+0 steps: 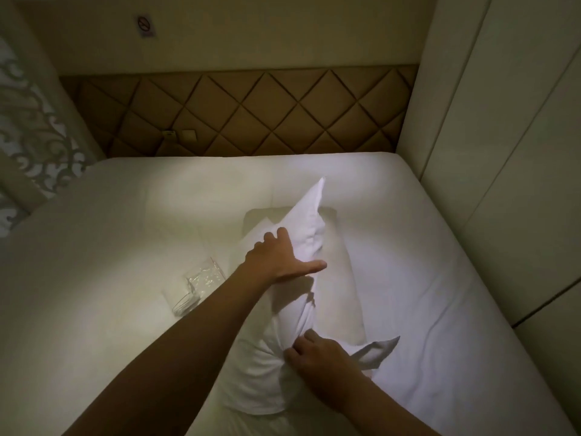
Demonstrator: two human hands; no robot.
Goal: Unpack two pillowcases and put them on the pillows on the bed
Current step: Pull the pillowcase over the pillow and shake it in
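On the smooth bed, flat left hand presses, right hand pinches the creased pillowcase.

Bed with pillow, plastic wrapper

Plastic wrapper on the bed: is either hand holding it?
No, the plastic wrapper lies by itself on the bed, while the left hand presses and the right hand pinches the white pillowcase.
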